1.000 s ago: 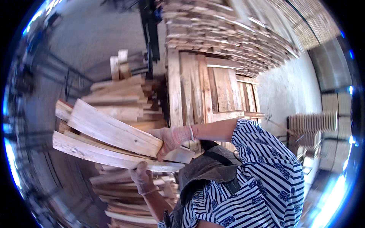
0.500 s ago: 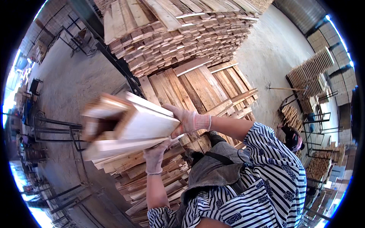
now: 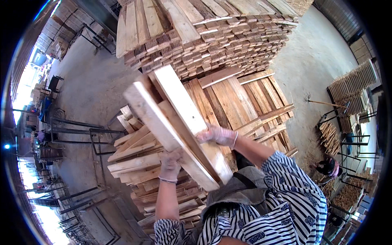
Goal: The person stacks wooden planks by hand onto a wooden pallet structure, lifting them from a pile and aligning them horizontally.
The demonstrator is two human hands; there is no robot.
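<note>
A bundle of several long wooden boards is held up in front of me, slanting from the far left down to my waist. My left hand, in a pale work glove, grips its left side near the lower half. On the right side, my gloved right hand presses and grips the pale outer board. The far ends are smeared by motion, and dark gaps show between the boards. Beneath the bundle lies a heap of loose boards, partly hidden by it.
A tall stack of boards stands ahead, with a lower layer of flat boards before it. Black metal frames stand at the left. At the right are a rake, stacked slats and another person.
The bundle has swung from pointing left to pointing forward, and its near end has come down toward my waist. Both hands still hold it, and my right hand now sits farther along its right side.
</note>
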